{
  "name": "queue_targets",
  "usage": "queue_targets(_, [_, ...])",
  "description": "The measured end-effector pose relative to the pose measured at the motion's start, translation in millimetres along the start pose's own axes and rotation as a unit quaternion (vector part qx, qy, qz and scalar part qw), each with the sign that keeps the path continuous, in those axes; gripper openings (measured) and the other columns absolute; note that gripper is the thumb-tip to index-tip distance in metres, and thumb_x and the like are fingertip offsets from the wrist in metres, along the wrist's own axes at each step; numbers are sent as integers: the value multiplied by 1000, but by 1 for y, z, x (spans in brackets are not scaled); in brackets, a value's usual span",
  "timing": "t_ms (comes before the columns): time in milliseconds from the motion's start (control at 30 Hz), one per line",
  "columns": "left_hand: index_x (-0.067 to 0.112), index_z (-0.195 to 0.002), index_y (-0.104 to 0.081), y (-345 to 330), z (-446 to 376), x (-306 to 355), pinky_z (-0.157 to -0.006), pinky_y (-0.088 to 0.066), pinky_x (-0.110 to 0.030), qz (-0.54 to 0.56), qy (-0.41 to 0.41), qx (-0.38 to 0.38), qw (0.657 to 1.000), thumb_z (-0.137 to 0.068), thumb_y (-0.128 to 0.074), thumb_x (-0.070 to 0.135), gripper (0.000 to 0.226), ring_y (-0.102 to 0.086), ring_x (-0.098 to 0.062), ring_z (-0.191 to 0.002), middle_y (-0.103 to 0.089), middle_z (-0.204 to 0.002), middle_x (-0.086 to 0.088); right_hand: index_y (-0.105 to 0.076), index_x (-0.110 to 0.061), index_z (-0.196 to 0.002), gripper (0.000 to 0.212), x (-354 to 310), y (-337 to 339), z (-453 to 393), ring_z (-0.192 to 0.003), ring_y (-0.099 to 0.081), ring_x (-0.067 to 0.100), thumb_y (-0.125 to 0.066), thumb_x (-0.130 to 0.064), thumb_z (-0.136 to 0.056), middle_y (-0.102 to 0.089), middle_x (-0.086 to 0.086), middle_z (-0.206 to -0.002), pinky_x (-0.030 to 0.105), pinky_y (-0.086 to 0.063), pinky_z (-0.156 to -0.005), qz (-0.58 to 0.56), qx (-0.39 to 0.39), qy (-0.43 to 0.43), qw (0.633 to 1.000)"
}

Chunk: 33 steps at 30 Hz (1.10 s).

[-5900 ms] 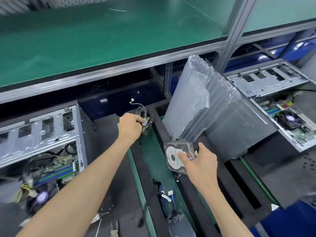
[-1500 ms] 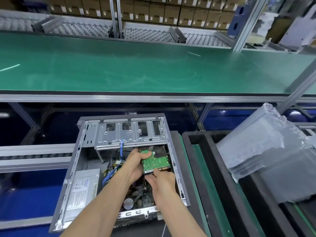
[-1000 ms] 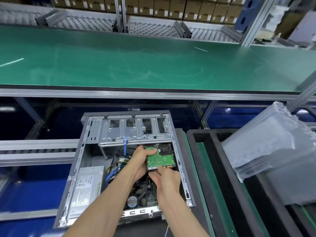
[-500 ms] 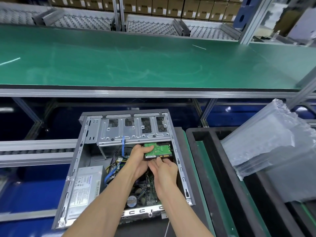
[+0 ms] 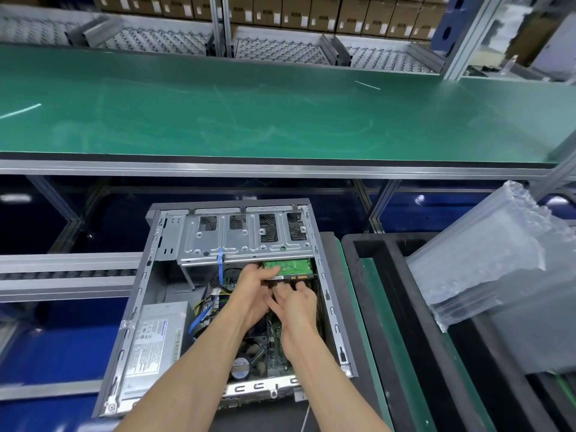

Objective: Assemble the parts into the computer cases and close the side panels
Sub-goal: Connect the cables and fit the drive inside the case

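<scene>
Deeper under the drive cage (image 5: 246, 241) now sits the hard drive (image 5: 288, 267), circuit board up, at frame centre inside the open computer case (image 5: 149, 275). Left hand (image 5: 252, 294) grasps its left edge; right hand (image 5: 294, 310) presses straight fingertips on its rear. Push level and evenly, keeping the blue cable (image 5: 220, 266) clear.

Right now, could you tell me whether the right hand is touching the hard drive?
Touching. The head view shows the right hand with its fingertips pressed against the near edge of the hard drive, no gap between them.
</scene>
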<state>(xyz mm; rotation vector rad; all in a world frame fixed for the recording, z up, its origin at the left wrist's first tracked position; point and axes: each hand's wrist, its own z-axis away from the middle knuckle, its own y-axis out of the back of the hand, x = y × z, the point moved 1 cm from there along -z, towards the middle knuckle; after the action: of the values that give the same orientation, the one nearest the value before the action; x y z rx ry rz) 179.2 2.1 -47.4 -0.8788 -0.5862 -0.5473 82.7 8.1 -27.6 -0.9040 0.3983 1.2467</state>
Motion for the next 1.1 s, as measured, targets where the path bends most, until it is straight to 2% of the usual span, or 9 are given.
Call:
queue_targets(67, [2, -98, -48, 0, -1, -1, -61, -59, -39, -11, -14, -4, 1000, -90, -59, -9, 17, -69, -27, -68, -67, -78, -13, -17, -11, -159, 70, 1, 0, -4, -70, -75, 10, -55, -2, -100, -61, 13, -127, 55, -34, -117, -6, 2, 7, 1000])
queue_targets(133, [4, -92, -47, 1, -1, -2, -57, -57, -33, -15, -21, 1, 1000, -90, -57, -12, 20, -68, -19, -60, -65, -70, -9, -16, -9, -159, 68, 1, -1, -8, -69, -75, 9, -53, -3, -102, -57, 16, -135, 54, -37, -115, -9, 3, 17, 1000])
queue_targets(333, [-1, -107, -46, 4, 0, -4, -79, -59, -41, -21, -45, 8, 999, -95, -60, -5, 19, -68, -28, -86, -57, -95, -18, -10, -12, -160, 72, -2, -5, -18, -74, -74, 3, -53, -5, -103, -41, 17, -154, 31, -60, -78, -31, -29, 31, 999])
queue_targets(433, [1, -104, -47, 1, 1, -6, -100, -49, -47, -33, -55, 31, 997, -98, -61, 4, 16, -57, -31, -99, -52, -96, -16, -15, -8, -159, 68, -8, -7, -19, -89, -72, 10, -54, -8, -103, -57, 22, -134, 28, -60, -70, -17, -13, 43, 999])
queue_targets(500, [5, -93, -47, 0, 1, -5, -92, -49, -44, -33, -62, 35, 997, -99, -61, 9, 16, -56, -28, -93, -53, -92, -14, -25, -2, -155, 62, -11, -8, -19, -105, -68, 20, -56, -11, -102, -65, 21, -116, 28, -60, -68, -18, 5, 40, 999])
queue_targets(567, [8, -88, -48, 0, 0, -5, -82, -52, -36, -29, -71, 29, 997, -100, -60, 10, 17, -61, -22, -85, -59, -88, -11, -33, -2, -151, 60, -16, -6, -22, -111, -67, 28, -61, -18, -100, -65, 19, -120, 29, -58, -73, -32, 19, 33, 999])
queue_targets(700, [9, -77, -56, 2, -1, -4, -85, -55, -35, -23, -90, 25, 995, -97, -61, 1, 22, -72, -19, -82, -71, -78, -8, -31, -9, -152, 61, -21, -2, -30, -108, -64, 24, -62, -17, -99, -56, 20, -136, 34, -49, -100, -61, 16, 37, 997])
queue_targets(900, [10, -69, -52, 2, -1, -2, -79, -57, -35, -15, -90, 43, 995, -92, -63, -5, 29, -73, -25, -80, -70, -76, -13, -49, 0, -130, 33, -16, 1, -32, -96, -68, 18, -59, -13, -101, -65, 14, -103, 22, -54, -77, -64, 28, 29, 997])
queue_targets(1100, [5, -74, -57, 2, 4, 1, -78, -57, -34, -38, -96, 60, 993, -91, -65, -5, 21, -74, -27, -82, -71, -76, -15, -41, -13, -127, 35, -18, -3, -34, -127, -57, 32, -62, -18, -99, -56, 24, -131, 42, -47, -108, -86, -6, 15, 996])
